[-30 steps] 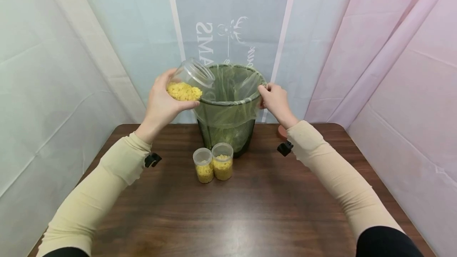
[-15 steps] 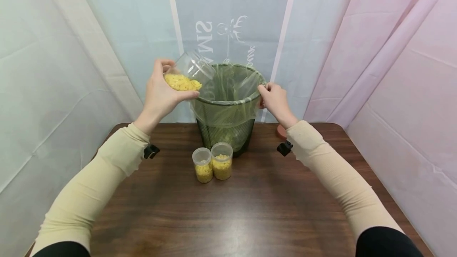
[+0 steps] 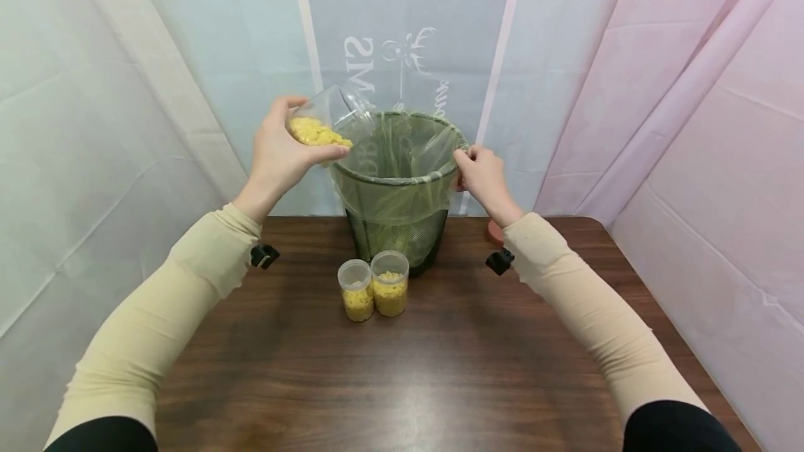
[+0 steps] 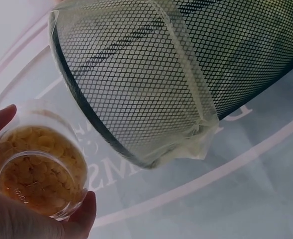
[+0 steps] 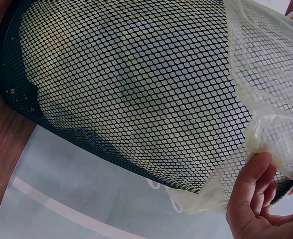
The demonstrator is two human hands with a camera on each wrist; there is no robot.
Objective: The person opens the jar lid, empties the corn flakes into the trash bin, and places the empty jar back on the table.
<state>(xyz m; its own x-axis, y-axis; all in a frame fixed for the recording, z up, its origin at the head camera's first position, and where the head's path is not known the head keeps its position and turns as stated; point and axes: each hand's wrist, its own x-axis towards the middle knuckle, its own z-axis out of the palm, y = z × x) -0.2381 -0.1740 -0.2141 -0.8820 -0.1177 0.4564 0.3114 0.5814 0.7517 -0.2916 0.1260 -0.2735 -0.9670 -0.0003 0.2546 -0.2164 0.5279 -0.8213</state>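
My left hand (image 3: 279,155) grips a clear plastic jar (image 3: 329,107), tilted with its mouth toward the mesh wastebasket (image 3: 396,222). Yellow flakes (image 3: 314,132) lie along the jar's lower side; in the left wrist view they show through the jar's base (image 4: 37,184). A thin, see-through bin liner (image 3: 433,141) lines the basket and folds over its rim. With curled fingers, my right hand (image 3: 486,180) holds the basket's rim and liner at the right; the right wrist view shows this hand (image 5: 260,199) at the folded liner edge.
Two open jars partly filled with yellow flakes, a smaller one (image 3: 358,302) and a larger one (image 3: 391,295), stand before the basket on the brown wooden table (image 3: 402,375). A reddish round object (image 3: 495,231) lies behind my right wrist. Fabric curtains (image 3: 251,33) surround the table.
My left hand has lifted the jar a little and tipped it further toward the basket, and the flakes have slid with it. The right hand has stayed at the rim.
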